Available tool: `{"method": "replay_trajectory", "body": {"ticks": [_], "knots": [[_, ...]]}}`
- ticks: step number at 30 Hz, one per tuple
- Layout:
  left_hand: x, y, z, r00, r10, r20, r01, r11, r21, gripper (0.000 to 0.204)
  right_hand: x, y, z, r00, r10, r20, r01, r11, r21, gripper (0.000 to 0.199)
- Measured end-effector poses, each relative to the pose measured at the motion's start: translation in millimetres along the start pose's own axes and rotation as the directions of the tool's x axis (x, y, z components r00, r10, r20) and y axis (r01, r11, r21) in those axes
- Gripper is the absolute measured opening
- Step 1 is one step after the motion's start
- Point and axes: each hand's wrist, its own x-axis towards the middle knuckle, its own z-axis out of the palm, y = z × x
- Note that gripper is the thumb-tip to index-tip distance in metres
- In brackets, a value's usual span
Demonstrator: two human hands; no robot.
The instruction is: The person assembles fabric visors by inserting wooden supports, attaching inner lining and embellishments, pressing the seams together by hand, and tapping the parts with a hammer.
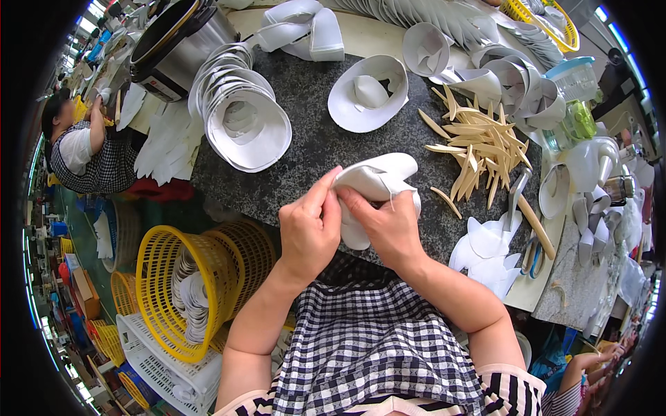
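Both my hands are closed on a white shoe upper (392, 166) over the near edge of the dark stone slab. My left hand (311, 225) pinches its left side. My right hand (390, 225) grips it from the right, with the thumb pressed toward the fold. The lower part of the upper hangs below my fingers. Beyond it on the slab stands another white upper (368, 93), bent into a ring. To the left lies a nested stack of white uppers (243, 125). A heap of beige curved stiffener pieces (482, 149) lies to the right.
A hammer (536, 225), blue-handled scissors (533, 258) and white cut pieces (489, 249) lie at right. More uppers (510, 80) line the far right. A metal pot (182, 48) stands far left. Yellow baskets (147, 295) stand below left. Another person (90, 149) works at far left.
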Motion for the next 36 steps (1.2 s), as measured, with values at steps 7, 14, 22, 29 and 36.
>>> {"method": "replay_trajectory", "body": {"ticks": [7,14,22,29,36], "knots": [[13.2,-11.5,-14.7,0.913,-0.169,0.371,0.393,0.608,-0.690,0.049,11.3,-10.9,-11.9,0.987,0.153,0.050,-0.160,0.965,0.207,0.025],[0.2,-3.7,-2.9,0.931,-0.128,0.342,0.325,0.714,-0.620,0.052,10.0,-10.6,-15.4,0.990,0.135,0.032,-0.138,0.964,0.228,0.026],[-3.3,-5.9,11.9,0.974,-0.198,0.109,0.225,0.897,-0.381,0.040,6.5,-11.4,-13.3,0.996,0.069,0.063,-0.079,0.980,0.184,0.023],[-7.3,7.2,12.9,0.999,-0.025,-0.032,0.027,0.997,0.070,0.034,2.0,-9.6,-10.0,0.995,0.089,0.037,-0.094,0.975,0.201,0.021],[3.4,2.9,8.2,0.991,-0.112,0.080,0.132,0.933,-0.336,0.039,2.0,-5.2,-10.2,0.995,0.093,0.044,-0.101,0.963,0.249,0.022]]}}
